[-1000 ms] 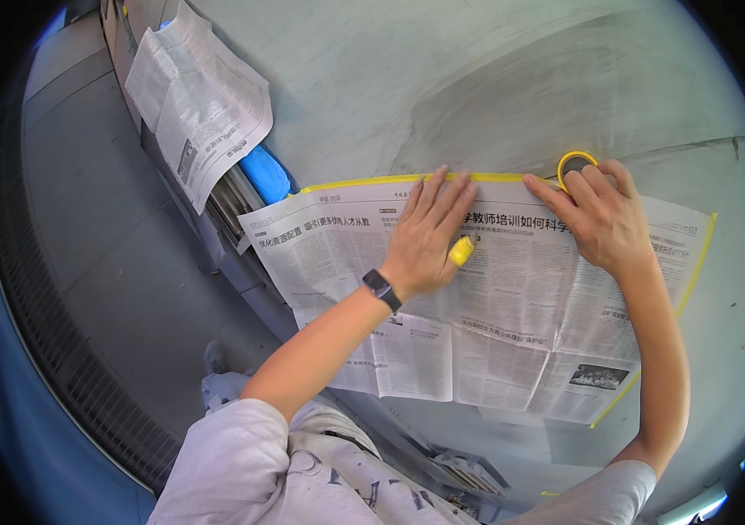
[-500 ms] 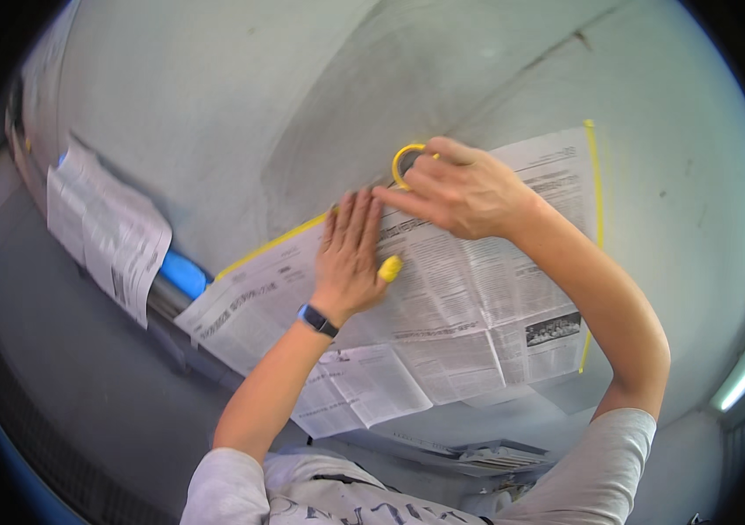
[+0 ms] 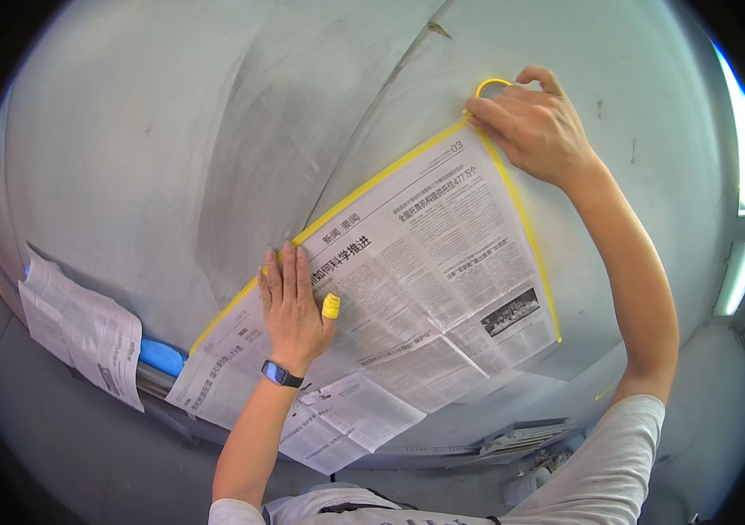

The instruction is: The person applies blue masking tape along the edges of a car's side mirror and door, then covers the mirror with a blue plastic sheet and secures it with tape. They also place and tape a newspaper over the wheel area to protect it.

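Note:
A large sheet of newspaper (image 3: 416, 280) lies against a grey sanded panel (image 3: 302, 105). Yellow masking tape (image 3: 381, 185) runs along its upper edge, and another yellow strip (image 3: 528, 236) borders its right edge. My left hand (image 3: 289, 315) presses flat on the sheet, fingertips at the taped upper edge; its thumb is wrapped in yellow. At the sheet's upper right corner, my right hand (image 3: 534, 122) grips a roll of yellow masking tape (image 3: 493, 82), mostly covered by the fingers. The tape reaches from near my left fingertips to the roll.
Another newspaper piece (image 3: 84, 324) hangs at the left, beside a blue object (image 3: 162, 357). A dark seam line crosses the panel above the sheet. Below right stand a stack of flat things (image 3: 526, 439) and a whitish container (image 3: 526, 486). A lit tube lamp (image 3: 738, 278) shows at the right.
My right hand has moved up and right with the roll, from near my left hand to the corner, and tape now lies along that stretch. My left hand stays on the upper edge.

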The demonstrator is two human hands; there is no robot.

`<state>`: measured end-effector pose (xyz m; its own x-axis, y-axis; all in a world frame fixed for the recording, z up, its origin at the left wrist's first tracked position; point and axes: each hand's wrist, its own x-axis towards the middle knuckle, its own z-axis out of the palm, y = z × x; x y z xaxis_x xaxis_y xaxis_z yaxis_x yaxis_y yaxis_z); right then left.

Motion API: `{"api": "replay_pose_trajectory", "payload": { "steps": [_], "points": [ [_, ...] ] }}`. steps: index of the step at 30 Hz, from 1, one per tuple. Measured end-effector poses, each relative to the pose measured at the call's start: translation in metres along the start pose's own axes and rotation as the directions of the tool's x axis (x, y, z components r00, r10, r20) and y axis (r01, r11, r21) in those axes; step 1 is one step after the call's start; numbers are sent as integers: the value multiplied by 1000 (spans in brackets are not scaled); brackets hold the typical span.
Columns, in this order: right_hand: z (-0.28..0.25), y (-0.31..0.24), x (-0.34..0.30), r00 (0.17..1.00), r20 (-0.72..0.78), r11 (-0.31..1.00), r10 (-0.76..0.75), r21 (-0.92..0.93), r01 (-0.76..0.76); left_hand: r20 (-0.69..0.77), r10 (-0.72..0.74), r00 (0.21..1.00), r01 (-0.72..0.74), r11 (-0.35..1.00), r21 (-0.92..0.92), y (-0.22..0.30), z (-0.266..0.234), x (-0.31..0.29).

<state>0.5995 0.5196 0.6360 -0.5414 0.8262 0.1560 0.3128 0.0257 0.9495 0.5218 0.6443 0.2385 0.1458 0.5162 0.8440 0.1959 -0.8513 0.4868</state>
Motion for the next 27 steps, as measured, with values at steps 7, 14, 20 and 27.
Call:
{"api": "replay_pose_trajectory", "payload": {
  "steps": [7,14,20,27],
  "points": [
    [-3,-6,7,998,47,999,42,-2,-42,64,186,980,-173,970,-172,50,-15,66],
    [-1,-9,7,996,43,996,84,10,-84,-104,365,925,-379,887,-263,117,-29,148],
    [-17,-18,7,747,-428,845,508,417,-336,-127,379,917,-400,865,-303,124,-35,157],
    [-7,-30,1,881,-216,906,421,144,-398,-148,386,910,-414,857,-307,126,-39,161]
  ]
}}
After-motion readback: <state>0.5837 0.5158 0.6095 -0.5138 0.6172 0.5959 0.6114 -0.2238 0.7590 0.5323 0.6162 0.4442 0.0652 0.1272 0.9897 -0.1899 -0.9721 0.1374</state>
